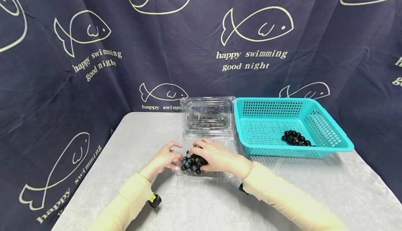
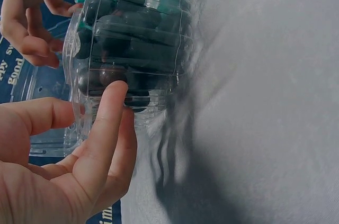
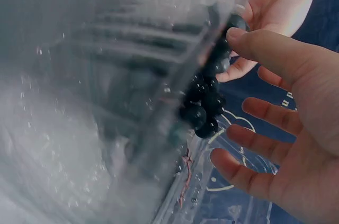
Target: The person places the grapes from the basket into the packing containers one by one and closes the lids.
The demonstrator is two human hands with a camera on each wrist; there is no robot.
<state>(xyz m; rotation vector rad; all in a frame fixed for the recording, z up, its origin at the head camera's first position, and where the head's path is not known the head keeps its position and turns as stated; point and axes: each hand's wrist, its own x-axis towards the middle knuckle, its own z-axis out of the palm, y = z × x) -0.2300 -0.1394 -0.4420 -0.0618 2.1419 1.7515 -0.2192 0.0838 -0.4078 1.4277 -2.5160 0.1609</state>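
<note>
Two bare hands meet over the clear plastic tray [image 1: 220, 177] at the lower middle of the head view, and in it sits a heaped bunch of round, blue-black grapes [image 1: 192, 163]. Left hand [image 1: 165, 158] at the tray's left end, fingers apart; right hand [image 1: 218, 156] arched over the grapes from the right, fingertips right down among them. Behind the tray, centre of the frame, the clear ribbed plastic lid [image 1: 208, 129] lies folded back, with dark shapes showing through it that I can't make out. Over on the right side, a turquoise rectangular mesh basket [image 1: 292, 151] carries a second bunch of dark grapes [image 1: 295, 139] towards its front. All of it stands on a pale grey table [image 1: 150, 128], and a navy curtain with white fish drawings [image 1: 188, 53] fills the upper frame. Across to the left wrist view: grapes pressed up behind the ribbed tray wall, upper middle; the left hand comes in from the lower left, forefinger laid against that wall, thumb at the rim, fingers loosely parted. Now the right wrist view, and here the right hand fills the right side, fingers spread well apart, thumb tip touching a grape at the upper middle, while a thin reddish stem [image 3: 185, 179] shows at the lower middle.
</note>
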